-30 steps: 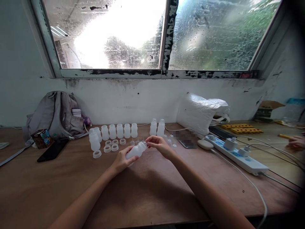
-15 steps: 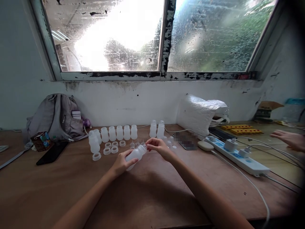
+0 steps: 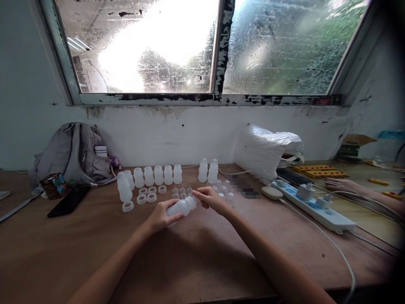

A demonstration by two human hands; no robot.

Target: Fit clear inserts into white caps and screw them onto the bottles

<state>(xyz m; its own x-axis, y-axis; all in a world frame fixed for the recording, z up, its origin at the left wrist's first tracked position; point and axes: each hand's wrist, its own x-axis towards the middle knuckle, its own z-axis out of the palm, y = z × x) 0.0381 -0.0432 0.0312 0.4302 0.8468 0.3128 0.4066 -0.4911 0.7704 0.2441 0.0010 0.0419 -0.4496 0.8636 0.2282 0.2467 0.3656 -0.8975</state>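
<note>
My left hand [image 3: 164, 216] is wrapped round a frosted baby bottle [image 3: 180, 207], tilted with its top to the right. At that top, my right hand [image 3: 210, 199] is closed in a pinch. What its fingertips hold is hidden. Just behind the bottle stand several clear teats [image 3: 182, 191]. Left of them lie several white collar rings [image 3: 152, 197]. A row of open bottles [image 3: 158, 176] stands at the back, with others [image 3: 124, 188] at its left end. Two capped bottles [image 3: 203, 170] stand beyond my right hand, and small clear caps [image 3: 224, 187] lie to its right.
A power strip [image 3: 316, 207] with plugs and cables lies right, near a round white case [image 3: 272, 193]. Another person's hand [image 3: 343, 185] reaches in by yellow strips [image 3: 319, 171]. Left are a backpack [image 3: 72, 156], small box [image 3: 54, 185] and black phone [image 3: 68, 202].
My right hand has shifted slightly at the bottle's top, its fingers more curled. The bottle lies a little flatter. The other person's hand has moved left, behind the cables.
</note>
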